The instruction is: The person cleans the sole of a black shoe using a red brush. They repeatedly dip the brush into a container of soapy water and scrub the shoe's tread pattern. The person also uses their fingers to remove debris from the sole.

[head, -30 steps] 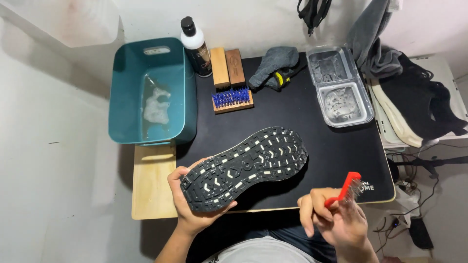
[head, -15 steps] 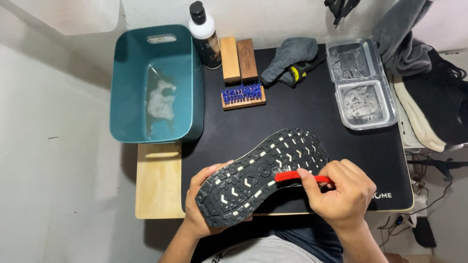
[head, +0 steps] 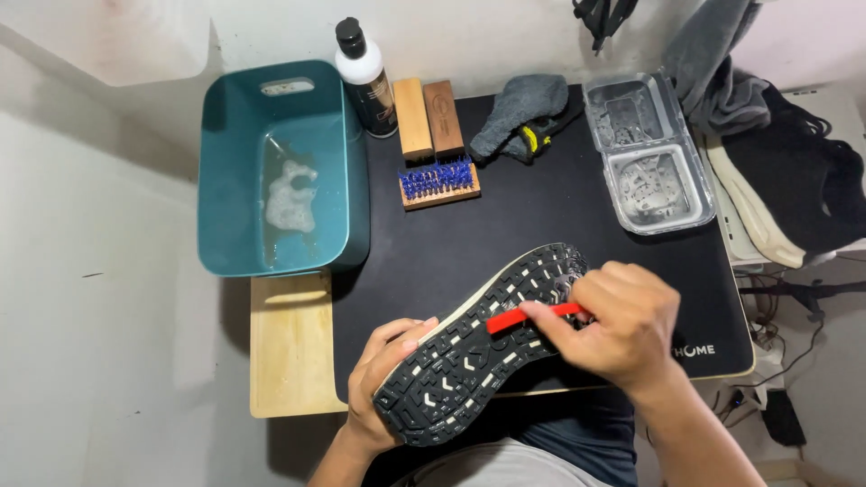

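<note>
On mat [head: 541, 225]: teal tub [head: 347, 162] holds sudsy water | left hand [head: 379, 379] fingers grip shoe [head: 469, 352] | right hand [head: 613, 325] fingers grip red brush [head: 523, 317]

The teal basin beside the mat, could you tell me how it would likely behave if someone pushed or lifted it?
The teal basin holds shallow foamy water, so it would probably slosh when pushed and feel bottom-heavy. Its smooth plastic walls look wet inside, so likely slippery; the cut-out handle seems the safer grip. Its wide base makes tipping unlikely.
</note>
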